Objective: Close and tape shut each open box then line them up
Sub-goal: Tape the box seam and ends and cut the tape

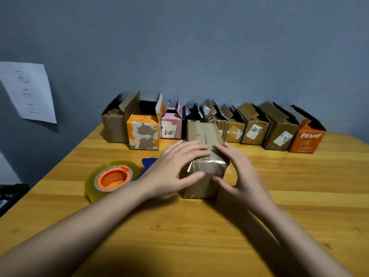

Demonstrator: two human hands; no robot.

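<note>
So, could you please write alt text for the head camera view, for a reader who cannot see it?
Two bare hands, left hand and right hand, press flat on a closed brown box on a wooden table. A tape roll with an orange core lies to its left. Behind, a row of open boxes stands along the grey wall.

A brown cardboard box (203,156) stands near the middle of the table, its top flaps folded down and a shiny strip of clear tape running over the top and down its near face. Behind it, a row of open boxes (213,124) lines the wall, flaps upright, brown, orange, pink and black. A roll of clear tape (112,177) with an orange core lies flat just left of the closed box.
</note>
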